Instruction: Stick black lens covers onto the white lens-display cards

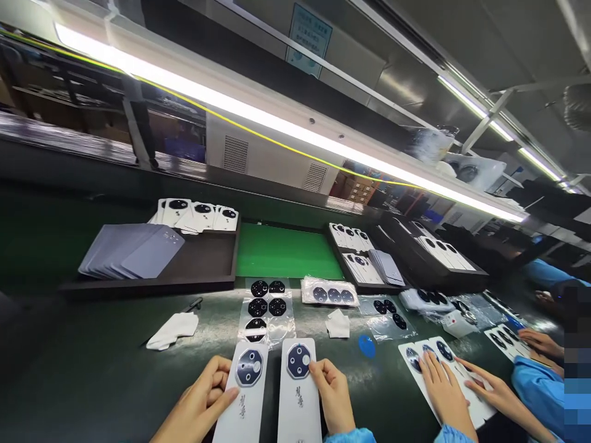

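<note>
Saw dark writing [242,406] going down the front of the left white panel [253,403], in curly signs like brush marks. Saw the same kind on the right white panel [289,400], with a bit of another mark at the bottom edge. Could not read any of it. High up, saw a pale blue sign [308,37] with rows of words, too blurry to read.

Found both panels side by side but apart, low in the middle of the view, over the dark green table [115,351]. Could not tell whether lifted or lying flat. Saw both pointing away, with a big dark disc [249,369] at each far end and the near end cut off. Saw the long way of each going from near to far: almost straight on the right one, leaning a little right at the far end on the left one.

Held the left one by its left side in the left hand [205,397], with the thumb on the front and the fingers bent at the edge. Pinched the right one by its right edge in the right hand [335,394], with the thumb near the disc.

Just past them, saw a clear sheet [287,317] with black discs [259,307]. To the right, saw another person's hands [446,391] on more white panels.
</note>
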A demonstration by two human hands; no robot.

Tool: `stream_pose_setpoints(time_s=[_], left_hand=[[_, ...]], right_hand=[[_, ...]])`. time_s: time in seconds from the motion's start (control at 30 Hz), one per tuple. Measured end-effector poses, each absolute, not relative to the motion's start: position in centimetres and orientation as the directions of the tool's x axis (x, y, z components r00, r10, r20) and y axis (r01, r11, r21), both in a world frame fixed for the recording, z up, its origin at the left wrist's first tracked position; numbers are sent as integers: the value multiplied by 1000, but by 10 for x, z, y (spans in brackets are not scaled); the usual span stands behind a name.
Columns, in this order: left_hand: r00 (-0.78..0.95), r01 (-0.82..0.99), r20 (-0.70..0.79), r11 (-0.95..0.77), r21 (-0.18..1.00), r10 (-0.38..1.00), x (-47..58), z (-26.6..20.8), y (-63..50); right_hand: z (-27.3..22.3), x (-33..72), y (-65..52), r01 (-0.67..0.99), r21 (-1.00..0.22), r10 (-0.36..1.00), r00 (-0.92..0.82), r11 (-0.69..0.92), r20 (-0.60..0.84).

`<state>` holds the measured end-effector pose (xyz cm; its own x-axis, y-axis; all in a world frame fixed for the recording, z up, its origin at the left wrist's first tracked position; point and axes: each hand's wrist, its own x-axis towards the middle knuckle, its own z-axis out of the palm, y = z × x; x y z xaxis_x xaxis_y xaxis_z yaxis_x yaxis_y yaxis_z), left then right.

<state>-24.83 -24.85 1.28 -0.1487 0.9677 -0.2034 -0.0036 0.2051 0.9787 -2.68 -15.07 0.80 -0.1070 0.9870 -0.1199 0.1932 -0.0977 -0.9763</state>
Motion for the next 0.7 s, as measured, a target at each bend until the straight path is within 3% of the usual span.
stream_pose_setpoints(time_s=[0.27, 0.47, 0.7], left_hand=[[-96, 550, -198, 217, 807, 976, -244, 30, -251], [-40, 638, -260, 225, 736, 965, -234, 53, -255], [-50, 662, -275, 238, 710, 960, -235, 61, -255]], right_hand=[[14, -13, -156, 483, -870, 994, -91, 99, 62], [16, -10, -155, 638, -752, 985, -131, 167, 108], [24, -13, -155, 690, -698, 977, -201, 192, 70]])
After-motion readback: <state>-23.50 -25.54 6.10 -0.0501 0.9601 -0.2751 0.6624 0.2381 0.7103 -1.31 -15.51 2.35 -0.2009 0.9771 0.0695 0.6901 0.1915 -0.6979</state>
